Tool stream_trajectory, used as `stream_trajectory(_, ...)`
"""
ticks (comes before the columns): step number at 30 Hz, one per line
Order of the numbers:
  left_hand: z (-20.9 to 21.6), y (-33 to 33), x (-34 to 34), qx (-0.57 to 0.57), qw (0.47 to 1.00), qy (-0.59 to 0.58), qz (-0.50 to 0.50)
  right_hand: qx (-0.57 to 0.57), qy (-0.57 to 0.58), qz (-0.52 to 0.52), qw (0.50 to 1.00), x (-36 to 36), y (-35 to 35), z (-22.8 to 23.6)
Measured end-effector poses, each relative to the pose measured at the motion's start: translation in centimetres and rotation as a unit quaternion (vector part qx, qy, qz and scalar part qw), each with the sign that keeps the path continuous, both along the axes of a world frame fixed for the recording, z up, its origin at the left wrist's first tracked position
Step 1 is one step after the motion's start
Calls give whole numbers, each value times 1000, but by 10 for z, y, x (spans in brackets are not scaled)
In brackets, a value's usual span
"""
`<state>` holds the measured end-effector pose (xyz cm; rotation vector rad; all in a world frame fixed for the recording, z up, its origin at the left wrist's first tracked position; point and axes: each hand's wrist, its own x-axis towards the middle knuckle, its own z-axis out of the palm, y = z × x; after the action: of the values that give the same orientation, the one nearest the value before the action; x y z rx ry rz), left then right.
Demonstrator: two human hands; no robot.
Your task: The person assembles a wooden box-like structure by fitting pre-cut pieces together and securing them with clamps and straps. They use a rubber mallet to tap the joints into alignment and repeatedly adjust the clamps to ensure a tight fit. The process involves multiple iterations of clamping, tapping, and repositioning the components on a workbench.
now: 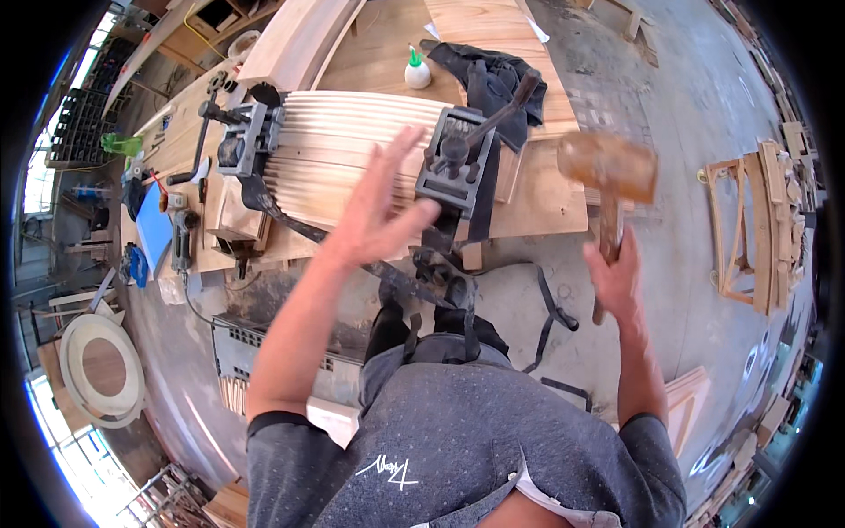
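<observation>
My right hand (617,275) grips the handle of a wooden mallet (607,167), raised head-up to the right of the workbench; the mallet is a little blurred. With fingers spread, my left hand (380,211) hovers over or rests on a ribbed panel of pale wood strips (352,132); which of the two I cannot tell. Close to its fingertips, a dark metal strap clamp (453,163) with a crank handle sits at the panel's right end. A second metal clamp (246,141) grips the left end. A black strap (295,224) runs from it along the near side, partly behind my left arm.
A white glue bottle (417,70) with a green tip and a dark cloth (493,84) lie beyond the panel. Thick timber (290,44) stands at the back left. A power tool (180,233) lies at the bench's left. Loose strap (546,317) trails on the floor.
</observation>
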<state>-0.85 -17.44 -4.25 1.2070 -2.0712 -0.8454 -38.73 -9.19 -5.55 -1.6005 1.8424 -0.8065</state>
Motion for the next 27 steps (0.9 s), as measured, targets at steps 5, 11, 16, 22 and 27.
stream_trajectory(5,-44,-15,45,-137,954,-260,59,61,-111,55,990,48,81,-3)
stream_trajectory(11,-51,-16,36,-194,937,-286,55,106,54,86,989,143,81,-1)
stream_trajectory(16,-62,-16,41,-211,944,-244,70,85,25,-51,995,178,106,56)
stream_trajectory(22,-67,-14,42,-196,953,-221,70,-273,162,113,942,194,107,113)
stream_trajectory(27,-64,-12,42,-204,949,-230,66,130,146,-83,977,239,144,-14)
